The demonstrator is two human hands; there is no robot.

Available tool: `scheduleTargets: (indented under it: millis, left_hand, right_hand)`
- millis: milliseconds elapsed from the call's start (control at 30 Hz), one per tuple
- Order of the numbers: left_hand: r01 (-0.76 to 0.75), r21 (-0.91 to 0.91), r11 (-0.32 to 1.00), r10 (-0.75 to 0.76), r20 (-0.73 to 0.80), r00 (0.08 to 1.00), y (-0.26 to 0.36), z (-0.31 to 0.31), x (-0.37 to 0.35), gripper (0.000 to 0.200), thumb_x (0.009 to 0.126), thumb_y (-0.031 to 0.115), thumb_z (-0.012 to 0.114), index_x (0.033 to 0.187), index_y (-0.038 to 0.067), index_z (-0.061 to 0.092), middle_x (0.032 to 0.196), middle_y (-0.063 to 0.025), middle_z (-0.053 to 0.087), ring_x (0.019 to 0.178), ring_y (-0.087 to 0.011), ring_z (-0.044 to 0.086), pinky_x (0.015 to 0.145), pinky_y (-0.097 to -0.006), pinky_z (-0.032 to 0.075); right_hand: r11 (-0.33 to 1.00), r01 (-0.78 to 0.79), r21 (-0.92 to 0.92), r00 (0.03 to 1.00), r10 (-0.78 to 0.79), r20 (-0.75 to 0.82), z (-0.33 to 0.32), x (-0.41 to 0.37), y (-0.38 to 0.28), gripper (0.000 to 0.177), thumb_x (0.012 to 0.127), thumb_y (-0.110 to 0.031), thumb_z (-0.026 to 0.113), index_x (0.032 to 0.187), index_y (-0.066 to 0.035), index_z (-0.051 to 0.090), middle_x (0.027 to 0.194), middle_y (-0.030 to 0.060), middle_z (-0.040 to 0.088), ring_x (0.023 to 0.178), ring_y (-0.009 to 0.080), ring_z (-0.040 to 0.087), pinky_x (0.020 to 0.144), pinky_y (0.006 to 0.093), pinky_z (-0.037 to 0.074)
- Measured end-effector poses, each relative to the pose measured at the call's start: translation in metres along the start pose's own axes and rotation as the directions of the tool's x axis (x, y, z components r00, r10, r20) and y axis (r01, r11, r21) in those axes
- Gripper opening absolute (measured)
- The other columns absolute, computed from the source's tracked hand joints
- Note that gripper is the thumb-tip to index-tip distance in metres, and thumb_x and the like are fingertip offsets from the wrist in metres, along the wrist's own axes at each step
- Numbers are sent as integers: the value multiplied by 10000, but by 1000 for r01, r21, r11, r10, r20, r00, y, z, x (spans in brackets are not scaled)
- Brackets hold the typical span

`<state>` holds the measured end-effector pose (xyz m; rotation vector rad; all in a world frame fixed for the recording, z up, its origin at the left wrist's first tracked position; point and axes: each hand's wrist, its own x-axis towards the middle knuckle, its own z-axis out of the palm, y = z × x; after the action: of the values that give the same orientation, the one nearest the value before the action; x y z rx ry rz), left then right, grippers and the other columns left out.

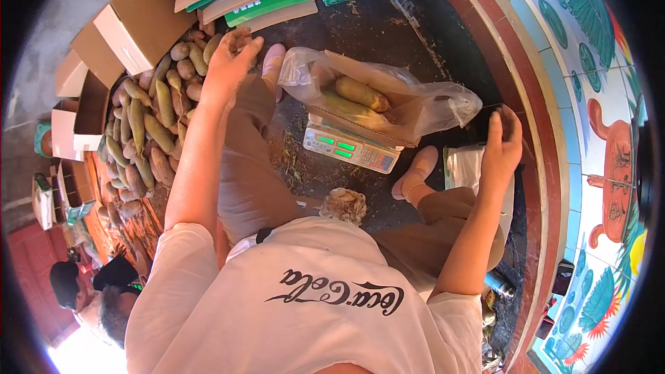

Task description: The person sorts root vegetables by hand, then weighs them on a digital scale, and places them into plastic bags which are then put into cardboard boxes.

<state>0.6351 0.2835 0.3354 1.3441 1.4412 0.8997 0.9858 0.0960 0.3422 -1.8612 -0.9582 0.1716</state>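
Observation:
A cardboard box [360,125] lined with a clear plastic bag [447,105] sits on a digital scale [350,149] with lit green displays. Inside the bag lie long green root vegetables [361,93] that look like radishes. My left hand [235,59] is raised left of the bag, thumb apart from loosely curled fingers, with nothing visible in it. To the right of the bag's far end, my right hand [506,135] is apart from the plastic, fingers loosely bent and holding nothing that I can see.
A big heap of green and brown root vegetables [163,114] lies to the left. Open cardboard boxes [142,24] and green printed cartons [270,3] stand beyond it. A raised tiled edge [537,131] runs along the right. Other people [104,298] are at lower left.

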Motion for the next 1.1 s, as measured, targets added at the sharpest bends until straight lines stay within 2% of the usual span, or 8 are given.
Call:
scheduleTargets:
  millis: [167,267,367,567,767,867,1000,1100]
  left_hand:
    - [106,-52,993,-100,101,990,-25,-8,2,496,797,186,623,1229,25,442,1190,-87,498,1100,-179,470,897,-296,376]
    - [-182,163,970,131,280,951,-40,-16,4,590,750,178,658,1258,9,409,1273,-126,437,1190,-239,407,963,-323,345]
    - [-303,536,788,72,409,910,-19,-14,-9,764,665,182,724,1306,10,344,1358,-168,334,1287,-296,278,1030,-361,280]
    - [-596,623,506,113,637,762,-21,3,5,1101,490,228,810,1386,101,183,1412,-182,225,1312,-364,182,1052,-433,251]
    - [-658,567,495,158,686,710,-40,26,26,1223,419,307,834,1404,237,113,1440,-160,166,1335,-366,103,1047,-515,204]
    - [-682,459,570,236,703,671,-53,39,36,1247,398,346,835,1405,241,106,1440,-163,164,1337,-366,97,1053,-508,194]
    - [-709,375,598,334,687,645,-53,61,35,1200,417,366,829,1397,240,148,1436,-159,173,1334,-363,114,1068,-474,177]
    - [-759,297,580,417,692,590,-58,83,37,1003,505,348,801,1354,213,284,1420,-172,205,1333,-346,133,1072,-454,182]
  right_hand:
    - [966,-181,184,983,181,15,-19,-15,14,311,891,-189,519,1112,30,527,1055,122,570,963,182,549,848,292,428]
    - [945,-269,185,962,253,104,-16,-25,18,292,887,-154,511,1117,25,529,1051,119,575,963,180,550,856,291,424]
    - [960,-226,166,941,171,290,-8,-31,29,451,815,-120,576,1231,5,452,1192,161,507,1105,241,489,918,334,392]
    - [976,-201,80,808,119,577,10,-25,23,1137,514,-407,824,1389,-51,191,1375,207,299,1275,333,297,1028,435,257]
    - [980,-135,144,798,22,603,32,-11,34,1242,518,-404,827,1408,-64,29,1398,218,233,1301,326,239,1043,416,235]
    - [937,-149,317,856,-38,515,47,-9,31,1260,529,-335,837,1404,-67,-30,1398,217,219,1296,318,243,1050,400,225]
    - [875,-298,382,909,138,392,65,0,37,1234,571,-226,827,1398,-77,-77,1406,191,187,1283,303,250,1044,376,240]
    - [899,-242,364,932,110,347,89,4,47,791,669,-182,769,1297,-25,316,1216,139,458,1055,206,465,889,311,384]
